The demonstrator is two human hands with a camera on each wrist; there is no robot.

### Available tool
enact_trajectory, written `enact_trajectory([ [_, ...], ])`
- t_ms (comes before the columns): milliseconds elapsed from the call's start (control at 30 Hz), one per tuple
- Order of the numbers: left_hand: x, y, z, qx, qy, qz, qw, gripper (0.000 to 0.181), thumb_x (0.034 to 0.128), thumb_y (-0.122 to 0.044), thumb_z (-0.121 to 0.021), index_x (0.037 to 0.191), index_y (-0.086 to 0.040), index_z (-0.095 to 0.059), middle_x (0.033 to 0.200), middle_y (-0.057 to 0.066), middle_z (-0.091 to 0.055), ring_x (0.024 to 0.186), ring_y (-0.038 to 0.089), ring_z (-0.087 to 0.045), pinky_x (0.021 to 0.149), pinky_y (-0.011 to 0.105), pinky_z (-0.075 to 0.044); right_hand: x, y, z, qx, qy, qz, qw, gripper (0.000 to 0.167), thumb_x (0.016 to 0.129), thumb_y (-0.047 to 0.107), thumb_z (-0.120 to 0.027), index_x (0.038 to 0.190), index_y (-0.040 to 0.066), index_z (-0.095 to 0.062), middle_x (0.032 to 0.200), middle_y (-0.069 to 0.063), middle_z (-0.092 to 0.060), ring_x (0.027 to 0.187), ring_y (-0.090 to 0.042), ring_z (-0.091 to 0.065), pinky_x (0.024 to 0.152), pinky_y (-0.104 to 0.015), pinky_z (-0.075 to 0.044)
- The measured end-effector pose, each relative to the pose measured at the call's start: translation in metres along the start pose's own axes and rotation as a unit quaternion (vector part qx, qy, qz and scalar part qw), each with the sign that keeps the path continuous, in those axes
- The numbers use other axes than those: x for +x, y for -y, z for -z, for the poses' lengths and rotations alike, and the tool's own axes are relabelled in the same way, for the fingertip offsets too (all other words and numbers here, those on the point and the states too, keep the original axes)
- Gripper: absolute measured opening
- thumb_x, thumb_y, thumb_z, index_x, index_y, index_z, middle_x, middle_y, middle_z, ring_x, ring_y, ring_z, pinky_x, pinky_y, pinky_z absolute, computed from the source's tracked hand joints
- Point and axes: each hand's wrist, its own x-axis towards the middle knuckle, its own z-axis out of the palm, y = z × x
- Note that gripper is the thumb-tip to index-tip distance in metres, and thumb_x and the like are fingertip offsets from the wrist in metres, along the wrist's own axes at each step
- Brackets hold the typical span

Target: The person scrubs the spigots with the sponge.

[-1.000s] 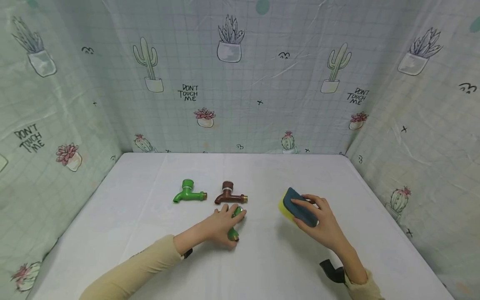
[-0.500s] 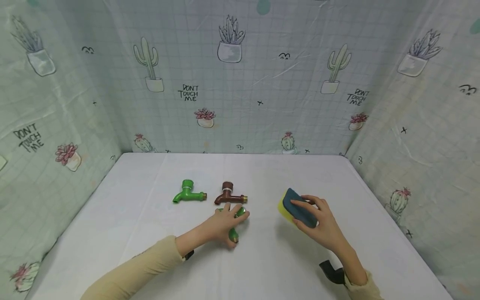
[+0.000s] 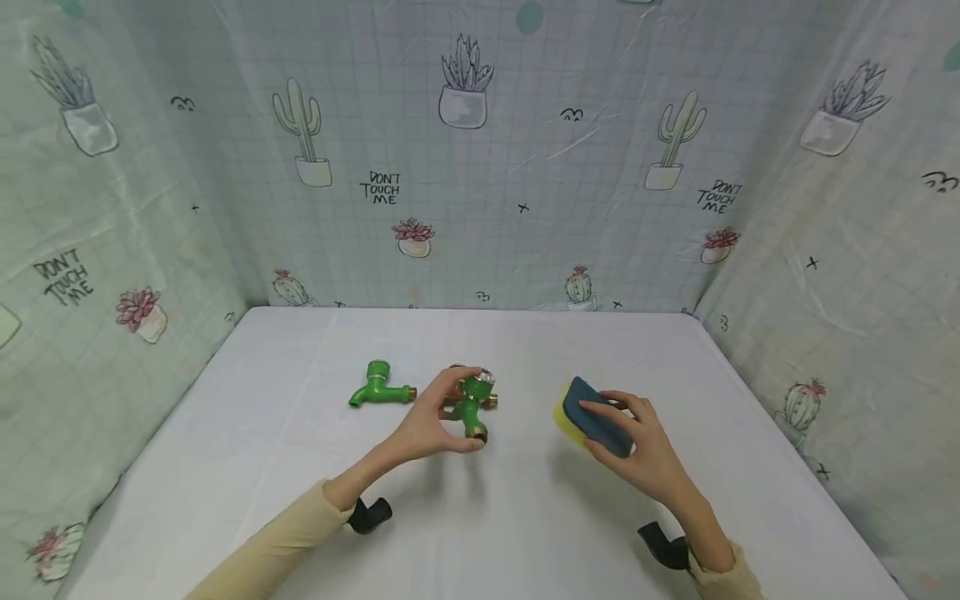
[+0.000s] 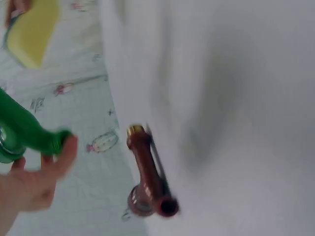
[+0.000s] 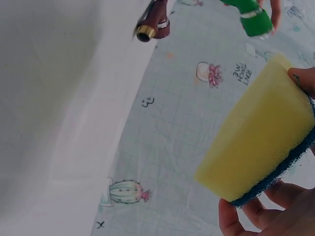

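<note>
Green and brass-ended, a faucet with a shiny knob (image 3: 470,410) is held off the white table (image 3: 525,517) between the left hand's (image 3: 420,425) thumb and fingers, partly covering the dark brown, brass-ended faucet (image 4: 147,169) in the head view. Right of that brown landmark, the right hand (image 3: 637,442) pinches a yellow sponge with a blue scouring layer (image 3: 597,418); left of it lies a green-knobbed green faucet (image 3: 378,390).

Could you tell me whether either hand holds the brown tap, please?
No, the brown tap lies on the table, while the left hand holds a green tap and the right hand the sponge.
</note>
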Motion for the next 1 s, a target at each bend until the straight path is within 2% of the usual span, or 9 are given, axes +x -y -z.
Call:
enact_trajectory([
  [33,0.0,-0.001,0.003,-0.091,0.006,0.012,0.9958,0.082,0.0707,-0.023,-0.075,0.138,-0.018,-0.028,0.133,0.011,-0.032,0.111,0.025,-0.043,0.083,0.037,-0.051,0.001,0.001,-0.001,0.001,0.0,0.003,1.0,0.053,0.066,0.011,-0.077,0.114,0.025,-0.06,0.12,-0.006,-0.05,0.101,-0.017,-0.042,0.069,-0.034,-0.044],
  [67,0.0,-0.001,0.005,-0.174,0.014,0.024,0.9844,0.08,0.0741,-0.02,-0.072,0.139,-0.018,-0.025,0.134,0.013,-0.03,0.112,0.024,-0.044,0.082,0.039,-0.052,0.002,0.002,-0.002,0.003,0.0,0.005,1.0,0.053,0.066,0.011,-0.077,0.114,0.025,-0.06,0.12,-0.006,-0.05,0.101,-0.018,-0.042,0.069,-0.034,-0.044],
  [167,-0.001,-0.003,0.011,-0.377,0.046,0.053,0.9235,0.078,0.0811,-0.017,-0.063,0.142,-0.019,-0.015,0.144,0.012,-0.014,0.12,0.021,-0.038,0.087,0.051,-0.047,0.004,0.005,-0.004,0.007,-0.002,0.01,0.9999,0.053,0.066,0.012,-0.077,0.113,0.026,-0.06,0.121,-0.006,-0.05,0.101,-0.017,-0.042,0.069,-0.034,-0.044],
  [233,-0.002,-0.005,0.013,-0.457,0.064,0.061,0.8851,0.079,0.0813,-0.014,-0.06,0.143,-0.021,-0.011,0.146,0.008,-0.01,0.123,0.019,-0.037,0.091,0.057,-0.041,0.006,0.009,-0.006,0.014,-0.007,0.016,0.9998,0.053,0.065,0.011,-0.077,0.114,0.026,-0.06,0.121,-0.006,-0.05,0.102,-0.017,-0.041,0.069,-0.033,-0.044],
  [300,-0.004,-0.006,0.014,-0.508,0.076,0.069,0.855,0.078,0.0815,-0.011,-0.058,0.142,-0.024,-0.011,0.145,0.004,-0.016,0.124,0.019,-0.038,0.096,0.058,-0.037,0.008,0.015,-0.008,0.022,-0.015,0.023,0.9994,0.054,0.065,0.01,-0.077,0.114,0.025,-0.06,0.122,-0.006,-0.049,0.104,-0.018,-0.041,0.069,-0.032,-0.044],
  [400,-0.005,-0.005,0.011,-0.548,0.087,0.087,0.8274,0.077,0.0814,-0.007,-0.055,0.142,-0.026,-0.011,0.139,0.001,-0.022,0.123,0.024,-0.041,0.098,0.06,-0.032,0.013,0.027,-0.012,0.035,-0.018,0.035,0.9986,0.055,0.065,0.01,-0.077,0.115,0.024,-0.059,0.123,-0.008,-0.048,0.107,-0.02,-0.04,0.071,-0.034,-0.045],
  [600,-0.006,-0.001,0.002,-0.576,0.113,0.112,0.8018,0.076,0.084,-0.015,-0.056,0.143,-0.029,-0.01,0.141,0.006,-0.011,0.118,0.04,-0.044,0.097,0.062,-0.032,0.025,0.046,-0.023,0.045,0.001,0.054,0.9975,0.053,0.068,0.015,-0.075,0.117,0.024,-0.057,0.125,-0.01,-0.044,0.111,-0.023,-0.037,0.079,-0.039,-0.047],
  [867,-0.006,0.0,-0.002,-0.613,0.139,0.112,0.77,0.072,0.0858,-0.019,-0.055,0.143,-0.028,-0.013,0.145,0.01,-0.01,0.123,0.04,-0.039,0.098,0.064,-0.028,0.03,0.052,-0.032,0.047,0.019,0.065,0.9966,0.056,0.069,0.019,-0.075,0.121,0.025,-0.054,0.128,-0.01,-0.041,0.114,-0.023,-0.035,0.082,-0.043,-0.048],
  [1000,-0.006,0.0,0.0,-0.6,0.166,0.101,0.7761,0.073,0.0865,-0.018,-0.055,0.144,-0.025,-0.01,0.149,0.013,0.001,0.123,0.037,-0.04,0.096,0.066,-0.028,0.031,0.052,-0.032,0.046,0.022,0.076,0.9958,0.054,0.07,0.019,-0.074,0.12,0.025,-0.055,0.129,-0.011,-0.041,0.114,-0.024,-0.034,0.082,-0.046,-0.047],
])
